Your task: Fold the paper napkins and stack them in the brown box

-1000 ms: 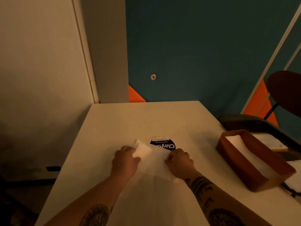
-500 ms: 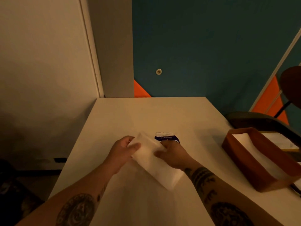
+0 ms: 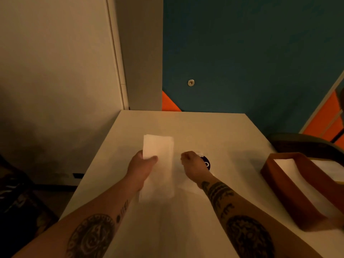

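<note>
A folded white paper napkin [image 3: 160,164] is a long narrow strip, held up over the middle of the pale table [image 3: 214,131]. My left hand [image 3: 142,165] pinches its left edge, thumb on top. My right hand [image 3: 192,164] is apart from it to the right, fingers curled with nothing in them, over a flat white napkin [image 3: 188,183] lying on the table. The brown box [image 3: 290,189] sits at the table's right edge with white napkins [image 3: 290,168] stacked inside.
A dark blue round sticker or pack [image 3: 206,162] lies just beyond my right hand. A dark chair [image 3: 305,144] stands behind the box. Walls close off the far and left sides of the table.
My right hand let go of the folded napkin and drew away to the right. My left hand turned the napkin from slanted to lengthwise and lifted it.
</note>
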The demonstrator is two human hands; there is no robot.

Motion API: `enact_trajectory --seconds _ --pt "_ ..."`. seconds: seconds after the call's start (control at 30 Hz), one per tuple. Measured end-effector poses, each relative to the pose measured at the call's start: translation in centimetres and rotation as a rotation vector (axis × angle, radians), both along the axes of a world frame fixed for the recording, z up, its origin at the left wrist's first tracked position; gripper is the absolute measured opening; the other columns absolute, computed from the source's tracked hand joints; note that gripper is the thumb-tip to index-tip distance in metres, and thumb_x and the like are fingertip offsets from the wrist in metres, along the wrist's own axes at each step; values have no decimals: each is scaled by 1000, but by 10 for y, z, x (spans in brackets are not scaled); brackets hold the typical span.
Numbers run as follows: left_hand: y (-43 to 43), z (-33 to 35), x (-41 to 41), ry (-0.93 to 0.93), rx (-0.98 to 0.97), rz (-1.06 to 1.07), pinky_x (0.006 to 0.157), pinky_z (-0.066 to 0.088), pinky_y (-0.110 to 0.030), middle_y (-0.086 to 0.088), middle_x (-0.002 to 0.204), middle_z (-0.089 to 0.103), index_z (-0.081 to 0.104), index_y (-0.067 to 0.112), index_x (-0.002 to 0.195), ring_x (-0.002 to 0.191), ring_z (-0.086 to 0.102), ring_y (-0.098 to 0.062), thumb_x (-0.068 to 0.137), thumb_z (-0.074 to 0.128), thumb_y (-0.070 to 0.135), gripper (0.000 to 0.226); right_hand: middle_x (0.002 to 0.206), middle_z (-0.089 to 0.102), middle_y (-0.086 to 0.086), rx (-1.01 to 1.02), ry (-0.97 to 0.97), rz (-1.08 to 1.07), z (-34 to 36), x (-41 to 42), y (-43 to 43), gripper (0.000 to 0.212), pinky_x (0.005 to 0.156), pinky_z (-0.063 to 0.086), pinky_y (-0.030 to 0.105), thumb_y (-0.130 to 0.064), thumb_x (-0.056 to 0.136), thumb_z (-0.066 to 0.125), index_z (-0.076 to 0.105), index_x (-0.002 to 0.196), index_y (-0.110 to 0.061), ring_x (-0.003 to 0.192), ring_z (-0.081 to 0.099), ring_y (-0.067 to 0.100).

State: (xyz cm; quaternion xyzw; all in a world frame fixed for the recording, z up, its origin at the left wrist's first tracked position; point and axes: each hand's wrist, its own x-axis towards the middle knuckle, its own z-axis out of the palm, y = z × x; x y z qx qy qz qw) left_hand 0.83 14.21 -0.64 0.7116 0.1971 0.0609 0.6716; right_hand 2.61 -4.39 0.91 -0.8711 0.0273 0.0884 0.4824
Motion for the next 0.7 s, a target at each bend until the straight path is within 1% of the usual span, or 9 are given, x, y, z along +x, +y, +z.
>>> enact_trajectory --seconds 0.07,0.1,0.17,0.3,0.37,0.47,0.53,0.63,0.7 --pt "8 -5 -2 7 39 37 89 59 -46 -9 107 75 69 19 115 93 71 -28 89 73 18 27 139 55 1 -434 -17 70 -15 8 -14 43 104 45 39 -37 97 49 56 136 -22 125 52 25" --pt "12 -6 -3 16 53 55 89 59 -47 -9 108 74 69 17 118 94 70 -28 89 74 19 30 143 51 0 -582 5 111 -22 10 -18 47 107 43 43 -42 96 50 53 139 -24 130 47 26" --pt "16 -8 -6 33 71 79 90 59 -48 -8 110 73 68 15 125 96 70 -29 89 73 21 37 145 47 3 -722 10 149 -28 10 -20 49 109 39 45 -45 96 52 52 140 -23 133 41 28" --pt "22 -13 -9 41 82 93 91 58 -50 -8 113 73 67 16 126 100 69 -30 88 75 22 39 134 56 3 -789 -94 112 -29 14 -16 36 106 38 46 -41 96 50 57 128 -24 126 48 27" --pt "22 -14 -10 35 73 101 92 58 -50 -8 112 73 67 16 126 100 69 -30 88 75 21 38 129 60 3 -802 -81 131 -29 15 -14 33 105 37 46 -38 96 50 57 125 -23 121 52 26" --pt "21 -15 -9 26 55 109 92 58 -48 -9 111 74 68 14 125 99 69 -29 89 75 18 37 121 62 1 -753 14 151 -26 21 -14 32 108 35 49 -38 94 51 58 122 -23 117 55 25" --pt "20 -15 -9 26 46 108 91 58 -45 -8 109 74 68 14 124 99 69 -28 89 75 18 36 111 63 -1 -746 52 180 -23 22 -15 26 108 34 49 -37 94 50 62 113 -24 111 57 23" --pt "20 -15 -9 20 18 105 90 56 -43 -6 109 72 67 16 123 99 68 -28 90 74 18 34 105 63 -2 -703 19 138 -17 18 -15 21 106 35 47 -30 94 47 63 105 -24 103 57 22" --pt "20 -13 -8 25 -7 109 92 56 -46 -7 109 72 67 17 122 99 68 -29 91 72 19 32 100 60 -3 -597 -12 59 -12 16 -16 17 102 37 46 -25 94 45 61 98 -24 98 55 21"
